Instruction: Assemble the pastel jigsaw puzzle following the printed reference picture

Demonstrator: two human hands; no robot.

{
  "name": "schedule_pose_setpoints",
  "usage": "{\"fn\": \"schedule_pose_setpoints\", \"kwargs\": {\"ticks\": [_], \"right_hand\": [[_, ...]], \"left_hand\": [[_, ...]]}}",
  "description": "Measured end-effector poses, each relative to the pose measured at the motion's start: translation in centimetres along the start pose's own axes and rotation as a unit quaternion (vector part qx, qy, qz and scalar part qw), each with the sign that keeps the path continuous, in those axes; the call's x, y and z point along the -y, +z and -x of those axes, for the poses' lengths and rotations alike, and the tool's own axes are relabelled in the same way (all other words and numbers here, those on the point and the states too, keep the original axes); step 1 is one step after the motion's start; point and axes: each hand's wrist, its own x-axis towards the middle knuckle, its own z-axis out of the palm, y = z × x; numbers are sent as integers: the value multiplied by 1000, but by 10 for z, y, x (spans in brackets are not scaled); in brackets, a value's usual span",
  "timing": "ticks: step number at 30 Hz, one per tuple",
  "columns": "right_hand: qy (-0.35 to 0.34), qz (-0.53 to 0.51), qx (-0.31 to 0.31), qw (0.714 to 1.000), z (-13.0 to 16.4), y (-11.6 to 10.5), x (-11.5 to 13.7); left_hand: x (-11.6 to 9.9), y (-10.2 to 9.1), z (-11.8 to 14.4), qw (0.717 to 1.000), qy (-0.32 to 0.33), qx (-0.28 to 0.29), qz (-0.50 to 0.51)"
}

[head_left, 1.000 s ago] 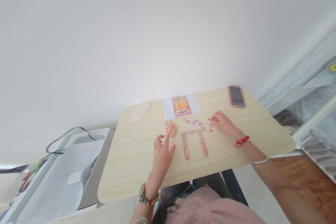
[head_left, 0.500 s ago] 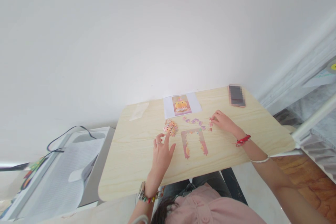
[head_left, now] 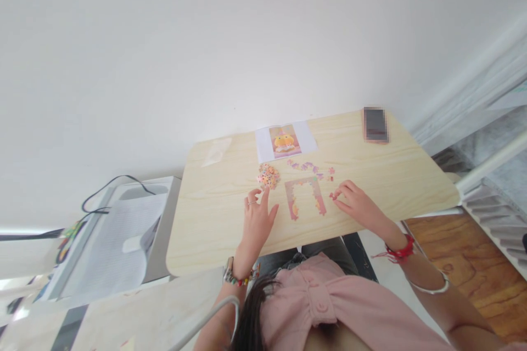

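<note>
My right hand (head_left: 359,207) pinches a small reddish puzzle piece (head_left: 333,196) just to the right of the partly joined puzzle border (head_left: 305,181). That border has a top and two sides, and bare tabletop shows inside it. With fingers spread, my left hand (head_left: 258,218) rests on the table, its index fingertip at the near edge of a pile of loose puzzle pieces (head_left: 268,176). Beyond the border lies a curved row of purple pieces (head_left: 307,166), with a few pink and red pieces (head_left: 331,171) at its right end.
A sheet with a printed pumpkin picture (head_left: 285,141) lies at the table's back by the wall. A phone (head_left: 375,125) is at the back right, a clear plastic bag (head_left: 217,151) at the back left. Left of the table stands a white cabinet with papers (head_left: 123,236).
My right hand has drawn back from the loose pink pieces toward the border's right side, a puzzle piece now in its fingertips. My left hand stays by the pile. The view has tilted down.
</note>
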Motion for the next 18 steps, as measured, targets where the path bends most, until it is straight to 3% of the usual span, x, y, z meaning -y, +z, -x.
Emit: {"fn": "schedule_pose_setpoints", "kwargs": {"ticks": [5, 18], "right_hand": [[-19, 12, 46, 999, 20, 12, 21], [-192, 156, 101, 964, 9, 17, 8]], "left_hand": [[-7, 1, 4, 1000, 12, 18, 9], [-18, 0, 12, 999, 40, 27, 22]]}}
